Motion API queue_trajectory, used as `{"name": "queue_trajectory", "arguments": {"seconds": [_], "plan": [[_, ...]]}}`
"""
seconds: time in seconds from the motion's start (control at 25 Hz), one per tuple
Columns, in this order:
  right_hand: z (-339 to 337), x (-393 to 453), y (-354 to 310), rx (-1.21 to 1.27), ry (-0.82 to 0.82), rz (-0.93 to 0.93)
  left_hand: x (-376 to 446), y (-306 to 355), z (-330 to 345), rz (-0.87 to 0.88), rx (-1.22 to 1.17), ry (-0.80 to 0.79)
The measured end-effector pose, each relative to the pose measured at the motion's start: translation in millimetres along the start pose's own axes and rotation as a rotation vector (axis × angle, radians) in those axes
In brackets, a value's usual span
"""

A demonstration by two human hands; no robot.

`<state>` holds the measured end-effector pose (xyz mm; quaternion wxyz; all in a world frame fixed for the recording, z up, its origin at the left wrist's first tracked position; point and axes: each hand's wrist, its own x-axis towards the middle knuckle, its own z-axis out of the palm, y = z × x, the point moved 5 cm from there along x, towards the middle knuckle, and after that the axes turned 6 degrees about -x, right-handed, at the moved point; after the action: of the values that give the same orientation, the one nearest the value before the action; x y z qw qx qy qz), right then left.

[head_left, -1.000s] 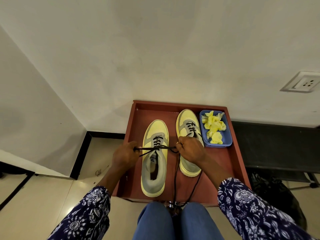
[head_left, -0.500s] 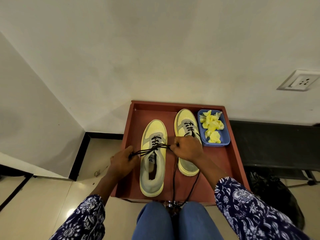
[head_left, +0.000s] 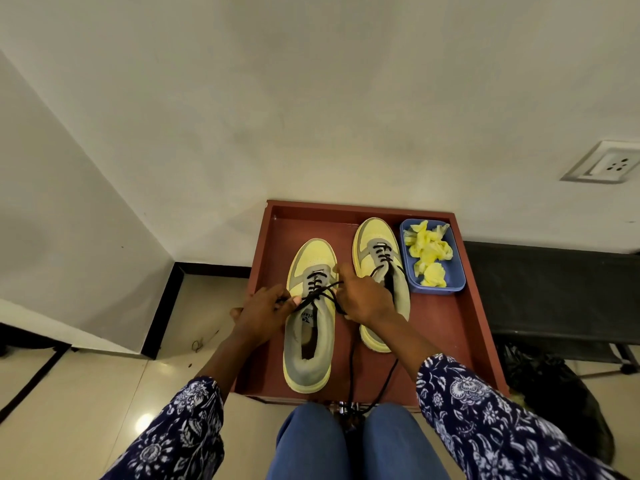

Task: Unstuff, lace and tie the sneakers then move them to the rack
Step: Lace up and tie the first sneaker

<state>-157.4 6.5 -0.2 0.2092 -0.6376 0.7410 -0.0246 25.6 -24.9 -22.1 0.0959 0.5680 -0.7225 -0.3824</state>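
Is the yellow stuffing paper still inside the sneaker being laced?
No, the crumpled yellow paper lies in the blue tray, and the left sneaker shows an open collar.

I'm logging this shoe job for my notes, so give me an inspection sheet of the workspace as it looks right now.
Surface: red-brown tray on a pale tiled floor.
Job's things: left sneaker and right sneaker, both yellow and grey, side by side in the tray; black lace crossed over the left sneaker's tongue.
Clutter: blue bin holding crumpled yellow paper.
Hands: left hand and right hand each pinch the lace.
Cables: loose lace ends trail toward the knees.
Surroundings: white wall, wall socket, black bench, dark bag.
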Motion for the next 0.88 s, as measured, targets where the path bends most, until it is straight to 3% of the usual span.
{"name": "queue_trajectory", "arguments": {"seconds": [0.12, 0.4, 0.64, 0.76, 0.88], "plan": [[-1, 0, -6, -0.093, -0.018, -0.077, 2, 8, 1, 0.1, -0.034, 0.036], [-2, -4, -10, -0.196, 0.042, -0.089, 4, 16, 1, 0.136, 0.053, 0.123], [0, -3, -6, -0.222, 0.051, -0.007, 5, 17, 3, 0.022, 0.134, 0.093], [9, -1, -2, -0.135, 0.032, 0.004, 6, 19, 2, 0.033, 0.095, 0.107], [15, 3, -6, 0.139, 0.024, -0.079, 4, 16, 5, 0.115, -0.031, 0.06]]}}
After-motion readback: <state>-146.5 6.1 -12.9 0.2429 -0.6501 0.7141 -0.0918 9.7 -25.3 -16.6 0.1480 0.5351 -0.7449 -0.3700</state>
